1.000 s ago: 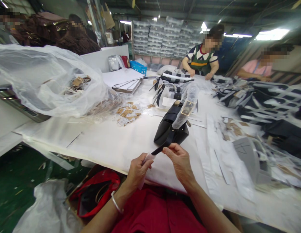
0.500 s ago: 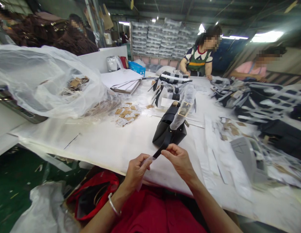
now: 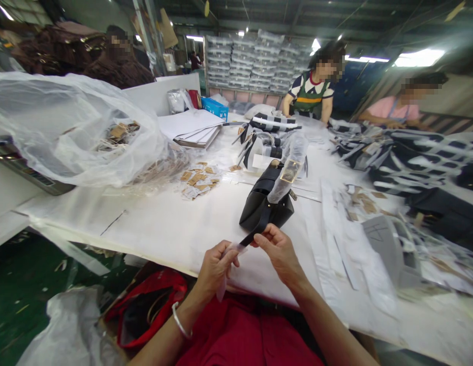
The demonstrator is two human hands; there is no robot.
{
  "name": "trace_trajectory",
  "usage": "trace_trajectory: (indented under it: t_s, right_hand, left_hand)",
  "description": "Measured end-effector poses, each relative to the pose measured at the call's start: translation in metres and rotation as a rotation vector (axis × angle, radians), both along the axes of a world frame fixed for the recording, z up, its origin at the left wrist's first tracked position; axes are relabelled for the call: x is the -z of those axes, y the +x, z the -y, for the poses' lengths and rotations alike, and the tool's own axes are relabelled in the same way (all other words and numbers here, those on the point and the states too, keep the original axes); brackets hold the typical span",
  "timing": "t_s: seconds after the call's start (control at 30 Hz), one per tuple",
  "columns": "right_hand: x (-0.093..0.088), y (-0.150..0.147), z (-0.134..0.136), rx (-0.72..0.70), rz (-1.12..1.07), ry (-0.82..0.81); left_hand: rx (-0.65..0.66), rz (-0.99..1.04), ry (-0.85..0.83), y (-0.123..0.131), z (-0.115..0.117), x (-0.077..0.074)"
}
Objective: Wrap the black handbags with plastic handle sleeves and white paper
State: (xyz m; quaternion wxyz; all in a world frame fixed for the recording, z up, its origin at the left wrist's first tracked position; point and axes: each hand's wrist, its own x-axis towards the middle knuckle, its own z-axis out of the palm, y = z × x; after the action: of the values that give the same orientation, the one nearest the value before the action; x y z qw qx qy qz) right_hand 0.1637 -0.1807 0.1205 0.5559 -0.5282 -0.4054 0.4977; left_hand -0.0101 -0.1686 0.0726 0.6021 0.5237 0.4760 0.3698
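Note:
A black handbag [image 3: 259, 203] lies on the white table [image 3: 171, 229] in front of me, a clear plastic wrap [image 3: 287, 170] round its handle. Its black strap [image 3: 255, 231] runs toward me. My left hand [image 3: 215, 269] pinches a thin clear plastic sleeve [image 3: 226, 267] at the strap's end. My right hand [image 3: 280, 254] pinches the strap just beside it, fingers closed. The two hands nearly touch over the table's near edge.
A big clear plastic bag [image 3: 68, 127] of tags lies at the left, loose paper tags [image 3: 198, 180] beside it. Stacked paper [image 3: 194, 129] sits behind. Black-and-white bags [image 3: 411, 157] pile up at the right. Two people work at the far side. A red bag [image 3: 148, 305] is below the table.
My hands stay at the strap's end, with the fingers shifting slightly on the plastic sleeve. The handbag has not moved. The person across has straightened a little.

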Motion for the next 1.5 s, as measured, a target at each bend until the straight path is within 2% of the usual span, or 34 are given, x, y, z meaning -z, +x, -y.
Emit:
trace_trajectory:
  t_s: [0.1,0.27,0.4,0.5,0.63,0.77,0.93,1.03,1.13,1.27,1.37,1.43,1.5]
  right_hand:
    - [0.001,-0.003,0.001,0.040,-0.036,0.011]
    - [0.009,-0.005,0.001,0.023,-0.124,0.078]
    - [0.012,-0.004,0.000,0.037,-0.117,0.092]
    - [0.013,-0.004,-0.001,0.032,-0.094,0.103]
    - [0.014,-0.004,-0.002,0.016,-0.071,0.117]
    - [0.013,-0.004,-0.003,-0.008,-0.059,0.122]
    - [0.007,-0.004,-0.001,-0.015,-0.009,0.083]
    - [0.005,-0.003,-0.001,-0.023,0.002,0.059]
    - [0.006,-0.003,-0.001,-0.036,-0.001,0.039]
    - [0.008,-0.003,-0.002,-0.037,-0.009,0.012]
    - [0.008,-0.004,-0.001,-0.016,-0.049,-0.029]
    - [0.009,-0.003,-0.003,0.003,-0.075,-0.076]
    - [0.014,-0.002,-0.007,0.019,-0.108,-0.109]
  left_hand:
    - [-0.049,-0.077,0.118,-0.006,-0.001,0.002]
    - [-0.113,-0.338,0.461,-0.017,-0.004,0.016]
    - [-0.095,-0.356,0.555,-0.020,-0.008,0.022]
    - [-0.073,-0.330,0.505,-0.018,-0.009,0.019]
    - [-0.005,-0.243,0.305,-0.014,-0.008,0.009]
    - [0.004,-0.132,0.140,-0.008,-0.008,0.000]
    - [0.019,0.101,-0.034,0.000,-0.009,-0.003]
    - [0.051,0.150,-0.094,0.002,-0.009,-0.004]
    - [0.092,0.122,-0.071,0.002,-0.008,-0.007]
    - [0.126,0.057,0.067,0.004,-0.005,-0.012]
    - [0.087,-0.055,0.081,0.013,-0.003,-0.014]
    - [0.016,-0.099,0.090,0.019,-0.005,-0.011]
    - [0.015,-0.150,0.167,0.024,-0.011,-0.007]
